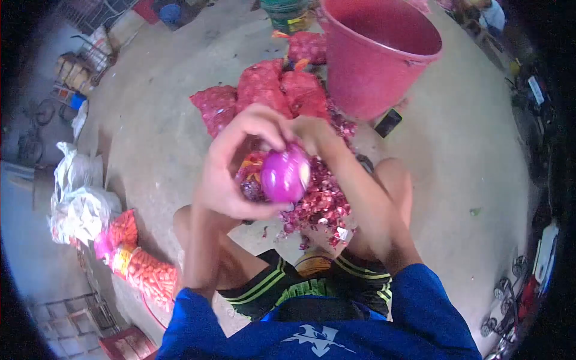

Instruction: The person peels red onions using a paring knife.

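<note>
My left hand (pixel 231 159) curls around a shiny purple onion (pixel 284 176), thumb and fingers on its sides. A pale cut spot shows on the onion's right side. My right hand (pixel 311 133) is closed and blurred at the top of the onion; what its fingers hold, if anything, I cannot make out. Below the hands, a heap of red-purple onion skins (pixel 324 207) is spread on the floor between my legs. Just beyond my hands lie red mesh sacks of onions (pixel 261 87), partly covered by the hands.
A large red tub (pixel 372 75) stands ahead to the right, with a black phone (pixel 389 123) on the floor beside it. A green bucket (pixel 285 13) is farther back. On the left are a bag of carrots (pixel 153 275) and white sacks (pixel 84 204).
</note>
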`<action>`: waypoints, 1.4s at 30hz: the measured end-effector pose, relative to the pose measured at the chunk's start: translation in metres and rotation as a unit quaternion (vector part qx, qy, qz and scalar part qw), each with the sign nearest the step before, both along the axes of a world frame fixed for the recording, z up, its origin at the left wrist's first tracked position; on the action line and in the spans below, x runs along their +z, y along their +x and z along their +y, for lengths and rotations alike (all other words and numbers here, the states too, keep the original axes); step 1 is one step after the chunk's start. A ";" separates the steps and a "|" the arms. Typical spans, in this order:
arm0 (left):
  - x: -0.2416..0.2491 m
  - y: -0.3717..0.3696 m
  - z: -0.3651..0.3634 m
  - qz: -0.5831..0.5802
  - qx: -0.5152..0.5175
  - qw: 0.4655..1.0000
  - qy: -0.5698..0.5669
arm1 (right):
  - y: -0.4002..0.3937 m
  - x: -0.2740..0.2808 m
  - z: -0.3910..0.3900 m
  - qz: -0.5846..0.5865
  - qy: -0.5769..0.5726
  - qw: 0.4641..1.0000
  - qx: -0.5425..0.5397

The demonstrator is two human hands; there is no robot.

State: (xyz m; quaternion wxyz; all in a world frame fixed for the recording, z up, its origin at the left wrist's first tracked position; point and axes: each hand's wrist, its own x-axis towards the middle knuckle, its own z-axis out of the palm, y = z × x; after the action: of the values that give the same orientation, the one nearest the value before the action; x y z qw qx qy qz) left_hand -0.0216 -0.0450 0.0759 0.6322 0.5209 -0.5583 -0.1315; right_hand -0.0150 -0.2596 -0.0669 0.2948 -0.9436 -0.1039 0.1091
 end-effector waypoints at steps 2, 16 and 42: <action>0.058 0.010 -0.033 -0.077 -0.145 0.985 0.050 | 0.003 -0.035 0.016 -0.024 -0.044 0.999 0.010; -0.137 0.184 -0.116 -0.085 0.356 0.915 0.168 | -0.068 0.060 -0.098 -0.087 -0.011 0.983 -0.159; -0.646 0.270 -0.283 -0.335 0.237 0.739 0.534 | -0.034 0.084 -0.164 0.121 0.005 0.969 -0.218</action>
State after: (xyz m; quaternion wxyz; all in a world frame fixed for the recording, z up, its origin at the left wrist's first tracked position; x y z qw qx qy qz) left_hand 0.2481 -0.3285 -0.5704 0.0337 0.8990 -0.4308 -0.0707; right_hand -0.0491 -0.4234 0.0167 0.3264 -0.9219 0.1397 0.1549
